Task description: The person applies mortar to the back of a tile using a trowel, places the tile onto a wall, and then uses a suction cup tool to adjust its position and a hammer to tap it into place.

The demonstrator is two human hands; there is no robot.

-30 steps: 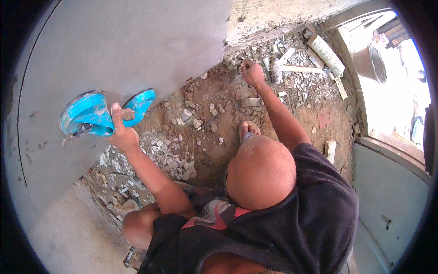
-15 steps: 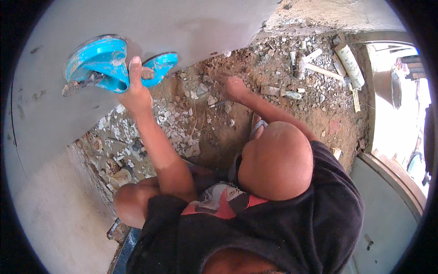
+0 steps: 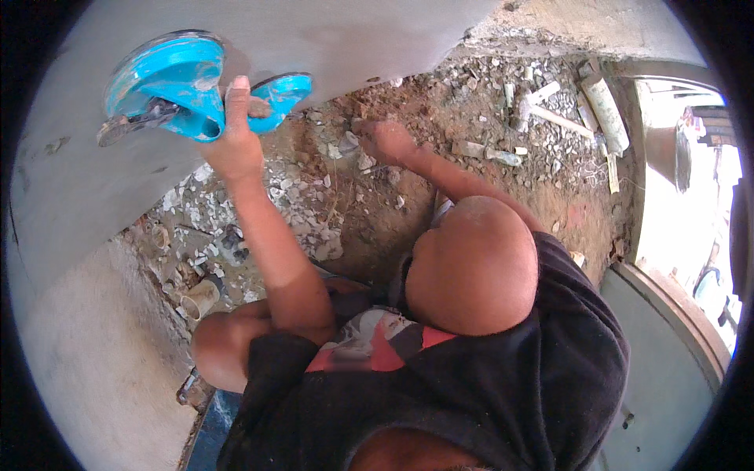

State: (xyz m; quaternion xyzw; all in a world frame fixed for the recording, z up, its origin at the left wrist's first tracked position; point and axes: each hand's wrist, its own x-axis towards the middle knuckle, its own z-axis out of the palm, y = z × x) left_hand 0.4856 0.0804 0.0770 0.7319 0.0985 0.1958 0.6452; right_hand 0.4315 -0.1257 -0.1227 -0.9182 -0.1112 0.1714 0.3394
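Observation:
My left hand [image 3: 236, 149] is wrapped round the grip of a blue double suction cup lifter [image 3: 177, 74]. The lifter's two round cups sit against a large smooth grey panel [image 3: 377, 31] at the upper left, and a dirty lever sticks out beside the larger cup. Low over the soil, close to the panel's lower edge, is my right hand [image 3: 390, 143]. Its fingers are curled in, and what they may hold blends with the brown earth [image 3: 440, 118]. Both knees are bent under me.
Broken white rubble [image 3: 302, 208] covers the ground. At the right lie a hammer [image 3: 559, 120], a tool with a pale handle [image 3: 503, 157] and a pale tube [image 3: 605, 114]. A dirty plastic cup [image 3: 201, 298] lies by the left wall [image 3: 102, 345]; a grey door [image 3: 667, 377] stands lower right.
The suction cup lifter and my left hand have shifted slightly up in the view, the panel with them. My right hand has moved a little to the left over the soil.

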